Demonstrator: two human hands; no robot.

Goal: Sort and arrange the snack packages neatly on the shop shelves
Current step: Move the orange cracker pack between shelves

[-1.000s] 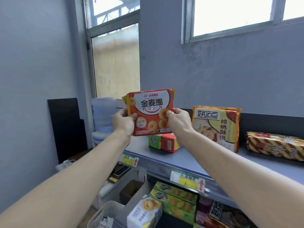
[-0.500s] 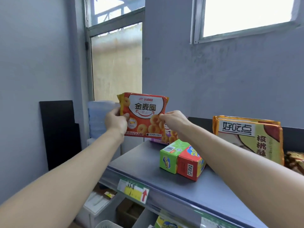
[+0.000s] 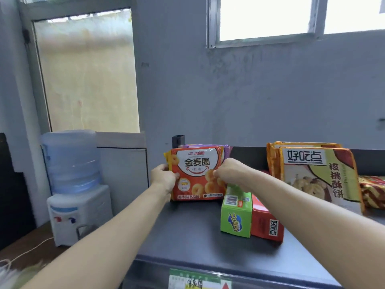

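You hold the orange ring-biscuit pack [image 3: 196,174] by its side edges, left hand [image 3: 164,180] & right hand [image 3: 229,172] each gripping one, so it stands upright w/ the label facing you. It's btwn your hands, bottom edge at the shelf [image 3: 187,236] top (can't tell if fully down), right in front of a purple pack [image 3: 226,148], prob. to face up that row. Green box [image 3: 236,215] & red box [image 3: 264,224] sit just under your right wrist, so mind them.
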